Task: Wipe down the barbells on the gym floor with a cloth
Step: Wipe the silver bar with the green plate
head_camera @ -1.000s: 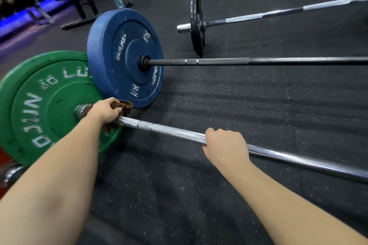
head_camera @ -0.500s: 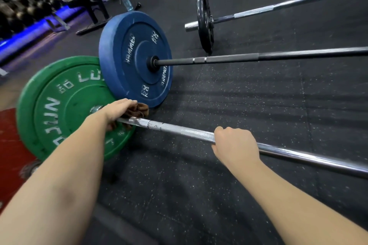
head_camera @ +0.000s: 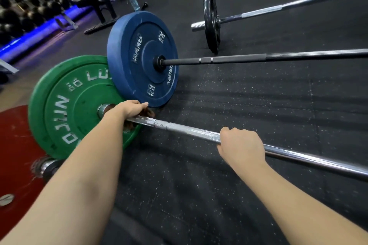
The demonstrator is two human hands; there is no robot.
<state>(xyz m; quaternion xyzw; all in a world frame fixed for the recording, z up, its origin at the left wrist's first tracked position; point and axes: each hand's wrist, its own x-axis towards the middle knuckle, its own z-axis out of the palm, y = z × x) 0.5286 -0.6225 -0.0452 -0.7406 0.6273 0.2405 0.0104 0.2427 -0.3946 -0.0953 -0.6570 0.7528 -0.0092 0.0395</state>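
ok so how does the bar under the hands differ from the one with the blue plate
The silver bar is bright chrome; the dark bar is black. The silver bar carries a green plate, the dark bar a blue plate. The left hand grips the silver bar through a brown cloth, the right hand grips it bare; no hand touches the dark bar. Both sit on their plates on the rubber floor.

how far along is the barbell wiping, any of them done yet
Nothing looks finished: white smudges show on the silver bar. In hand: the left hand holds the brown cloth on that bar beside the green plate; the right hand grips it further along. Left: the blue-plate barbell and the black-plate barbell.
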